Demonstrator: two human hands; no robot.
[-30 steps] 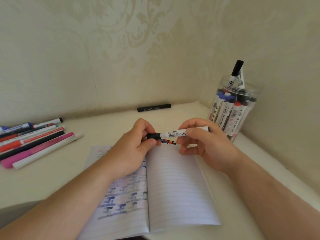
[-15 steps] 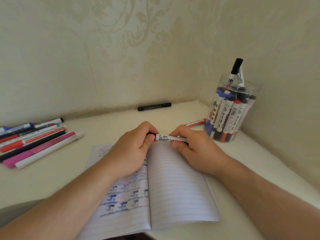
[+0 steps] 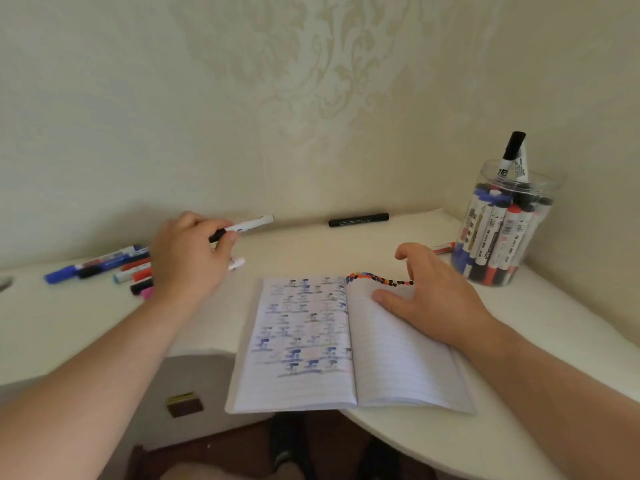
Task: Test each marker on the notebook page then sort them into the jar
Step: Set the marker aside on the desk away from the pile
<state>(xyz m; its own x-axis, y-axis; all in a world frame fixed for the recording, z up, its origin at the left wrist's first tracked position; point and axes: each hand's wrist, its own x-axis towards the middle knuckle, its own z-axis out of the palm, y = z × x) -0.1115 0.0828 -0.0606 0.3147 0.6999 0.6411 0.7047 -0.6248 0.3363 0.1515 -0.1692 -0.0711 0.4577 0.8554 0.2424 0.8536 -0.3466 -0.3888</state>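
An open lined notebook [image 3: 346, 344] lies on the white desk, its left page covered in ink marks and a row of coloured dots along the top of the right page. My left hand [image 3: 188, 258] holds a white marker with a black cap [image 3: 247, 226] by the cap end, above a pile of loose markers [image 3: 110, 265] at the left. My right hand [image 3: 429, 299] rests open on the right page, fingers spread, holding nothing. A clear jar [image 3: 502, 233] packed with several markers stands at the right by the wall.
A black marker [image 3: 358, 220] lies by the back wall. A red-capped marker [image 3: 443, 247] lies just left of the jar. The desk [image 3: 69, 323] has a curved front edge; below it a small dark block [image 3: 184, 405] and the floor show.
Both hands held the marker over the notebook before. Now my right hand has let go and dropped onto the page, and my left hand has carried the marker left toward the pile.
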